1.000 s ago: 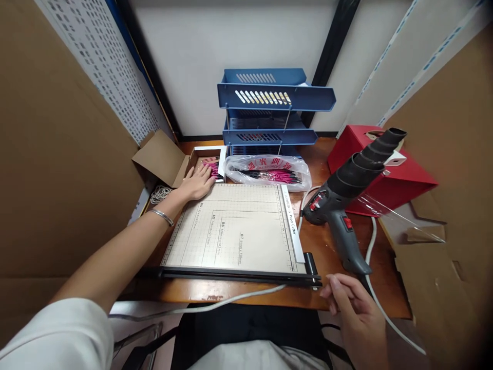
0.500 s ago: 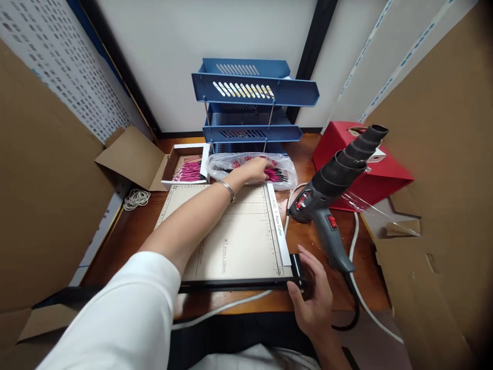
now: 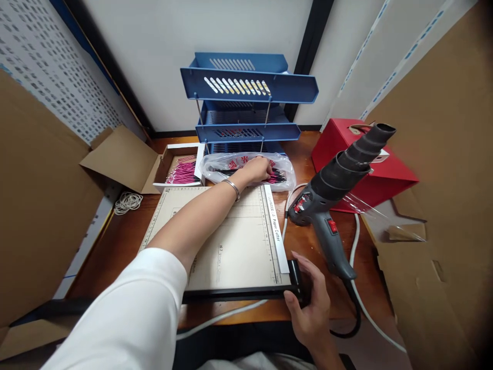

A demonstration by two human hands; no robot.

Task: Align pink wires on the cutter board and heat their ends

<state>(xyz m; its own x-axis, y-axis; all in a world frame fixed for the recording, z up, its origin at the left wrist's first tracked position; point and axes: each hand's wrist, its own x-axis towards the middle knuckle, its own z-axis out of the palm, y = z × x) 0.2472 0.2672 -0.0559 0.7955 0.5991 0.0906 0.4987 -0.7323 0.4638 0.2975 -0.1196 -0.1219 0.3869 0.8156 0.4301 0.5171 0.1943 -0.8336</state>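
My left hand point(image 3: 256, 168) reaches across the paper cutter point(image 3: 231, 241) into a clear plastic bag point(image 3: 283, 172) of pink and black wires, fingers curled over the wires. A bracelet sits on that wrist. My right hand point(image 3: 308, 303) is wrapped round the black handle point(image 3: 296, 272) at the near right corner of the cutter. A small open cardboard box point(image 3: 181, 172) holding more pink wires lies left of the bag.
A grey heat gun point(image 3: 339, 180) stands right of the cutter, its white cord trailing off the desk edge. A red box point(image 3: 362, 164) sits behind it. A blue stacked tray rack point(image 3: 246, 103) stands at the back. Rubber bands point(image 3: 127, 201) lie at the left. Cardboard walls flank both sides.
My left hand left the small box and moved right into the plastic bag. My right hand came up from the desk edge and closed round the cutter's handle.
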